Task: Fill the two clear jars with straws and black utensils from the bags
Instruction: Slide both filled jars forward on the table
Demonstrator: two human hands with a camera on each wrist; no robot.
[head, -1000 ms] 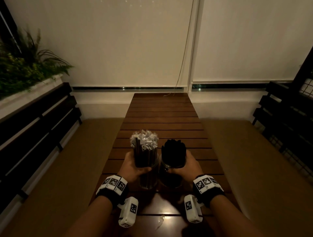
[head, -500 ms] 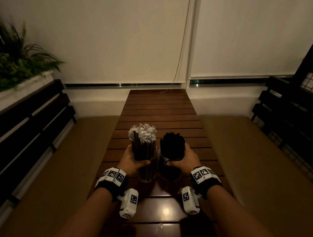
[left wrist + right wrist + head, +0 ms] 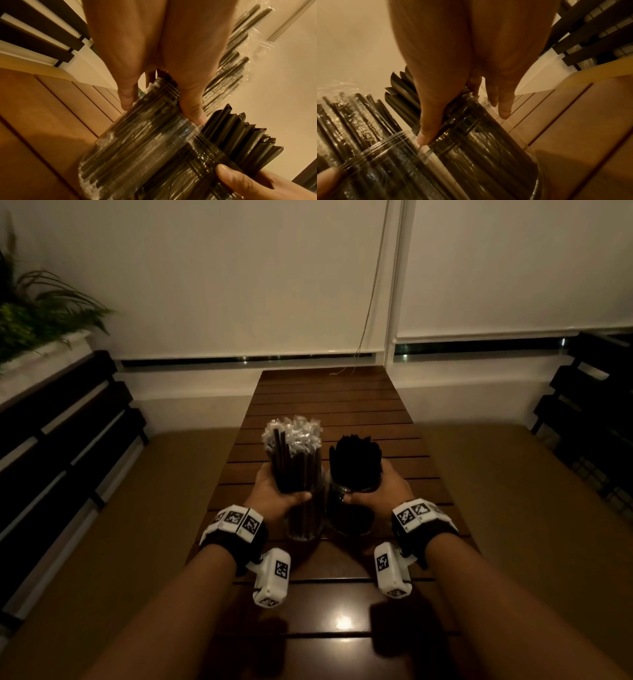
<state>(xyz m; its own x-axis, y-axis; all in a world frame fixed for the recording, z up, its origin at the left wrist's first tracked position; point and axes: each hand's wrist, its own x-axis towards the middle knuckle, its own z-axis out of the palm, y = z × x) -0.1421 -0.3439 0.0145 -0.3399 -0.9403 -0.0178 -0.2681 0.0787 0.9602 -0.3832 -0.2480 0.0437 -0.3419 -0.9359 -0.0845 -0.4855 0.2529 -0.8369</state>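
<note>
Two clear jars stand side by side on the wooden slatted table (image 3: pixel 329 398). The left jar (image 3: pixel 303 518) is packed with wrapped black straws (image 3: pixel 293 440). My left hand (image 3: pixel 282 489) grips it near the rim, thumb in front. The right jar (image 3: pixel 352 518) holds black utensils (image 3: pixel 354 457), and my right hand (image 3: pixel 376 491) grips its neck. In the left wrist view my left hand (image 3: pixel 161 112) wraps the straw jar (image 3: pixel 137 146), with the utensil jar (image 3: pixel 223 155) touching it. In the right wrist view my right hand (image 3: pixel 464 127) holds the utensil jar (image 3: pixel 484 148) beside the straw jar (image 3: pixel 371 155).
Tan bench cushions (image 3: pixel 513 508) flank the narrow table, with dark slatted backrests (image 3: pixel 61 440) on both sides. A planter with greenery (image 3: pixel 37 320) sits at the left. White blinds and a hanging cord (image 3: pixel 370 302) close the far end.
Both hands have kept their hold and moved the two jars a little farther away along the table. The head view has shifted with them.
</note>
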